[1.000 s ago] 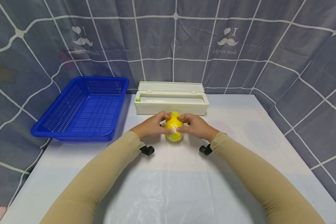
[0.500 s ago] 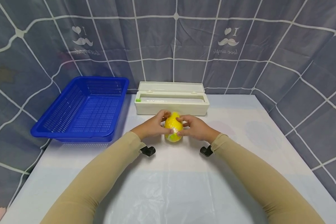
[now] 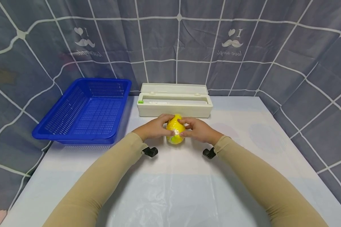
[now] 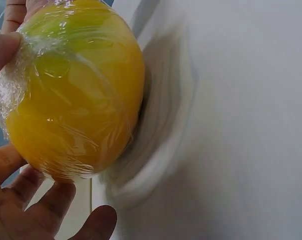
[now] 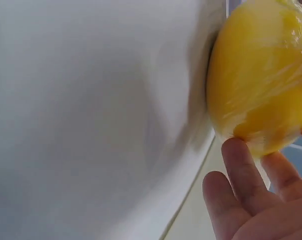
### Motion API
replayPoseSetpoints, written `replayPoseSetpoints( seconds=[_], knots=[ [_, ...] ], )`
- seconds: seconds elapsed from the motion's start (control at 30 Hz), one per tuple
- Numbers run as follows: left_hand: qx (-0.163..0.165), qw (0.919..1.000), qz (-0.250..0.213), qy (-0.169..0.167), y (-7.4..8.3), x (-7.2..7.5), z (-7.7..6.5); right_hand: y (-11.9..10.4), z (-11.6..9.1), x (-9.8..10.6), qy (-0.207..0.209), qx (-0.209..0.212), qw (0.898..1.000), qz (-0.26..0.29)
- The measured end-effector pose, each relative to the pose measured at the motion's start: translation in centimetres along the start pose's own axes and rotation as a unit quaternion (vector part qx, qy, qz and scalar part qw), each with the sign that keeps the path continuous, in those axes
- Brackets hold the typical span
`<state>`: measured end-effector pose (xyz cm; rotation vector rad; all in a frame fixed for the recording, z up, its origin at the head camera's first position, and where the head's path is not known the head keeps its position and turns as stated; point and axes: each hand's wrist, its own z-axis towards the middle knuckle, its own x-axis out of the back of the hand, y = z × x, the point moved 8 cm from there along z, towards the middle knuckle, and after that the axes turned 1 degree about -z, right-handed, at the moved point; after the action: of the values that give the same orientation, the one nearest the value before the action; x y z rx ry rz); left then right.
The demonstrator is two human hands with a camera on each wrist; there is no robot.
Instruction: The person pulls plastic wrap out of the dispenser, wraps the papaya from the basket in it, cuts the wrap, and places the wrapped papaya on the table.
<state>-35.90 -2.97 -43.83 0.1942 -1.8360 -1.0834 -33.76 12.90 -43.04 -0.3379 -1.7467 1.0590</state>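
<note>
A yellow fruit (image 3: pixel 175 129), tapered at the top and greenish low on one side, is wrapped in clear cling film; its exact kind cannot be told. From the left, my left hand (image 3: pixel 155 127) holds it between thumb and fingers. My right hand (image 3: pixel 199 130) grips the opposite side, thumb low and index finger higher. Up close in the left wrist view, the film on the fruit (image 4: pixel 85 95) is bunched and creased near a fingertip. Fingertips of the right hand (image 5: pixel 256 200) touch the underside of the fruit as the right wrist view frames it.
Behind the fruit stands a white cling film dispenser (image 3: pixel 174 111) with its lid raised and a green slider (image 3: pixel 140 101) at its left end. A blue plastic basket (image 3: pixel 120 110) sits to the left on the white-covered table (image 3: pixel 170 195). Grey checked curtains (image 3: pixel 159 37) surround the table.
Both hands stay on the fruit at nearly the same spot. The fruit has shifted very slightly left, and the fingers have changed their hold a little.
</note>
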Motion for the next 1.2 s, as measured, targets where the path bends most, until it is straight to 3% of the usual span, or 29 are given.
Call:
replayPoseSetpoints(
  seconds=[0.2, 0.37, 0.5, 0.63, 0.8, 1.2],
  knots=[
    [0.016, 0.9997, -0.019, -0.003, -0.3, -0.1, -0.3, 1.4, -0.4, 0.4, -0.006, -0.036, 0.999, 0.017],
    [0.027, 0.9992, -0.03, -0.007, -0.6, -0.2, -0.7, 2.2, -0.4, -0.3, -0.034, -0.067, 0.996, -0.051],
    [0.024, 0.9988, -0.043, -0.004, -0.7, -0.3, -1.1, 1.9, -0.2, -1.5, -0.061, -0.057, 0.995, -0.054],
    [0.014, 0.9973, -0.072, 0.001, -0.8, -0.4, -1.4, 1.5, -0.3, -1.7, -0.042, -0.045, 0.997, -0.036],
    [0.007, 0.9945, -0.105, -0.007, -0.9, -0.7, -1.5, 1.0, -0.8, -1.6, -0.025, -0.042, 0.997, -0.055],
    [0.02, 0.9969, -0.072, -0.022, -0.7, -1.0, -2.1, -0.1, -1.9, -1.4, -0.014, -0.018, 0.997, -0.078]
  ],
)
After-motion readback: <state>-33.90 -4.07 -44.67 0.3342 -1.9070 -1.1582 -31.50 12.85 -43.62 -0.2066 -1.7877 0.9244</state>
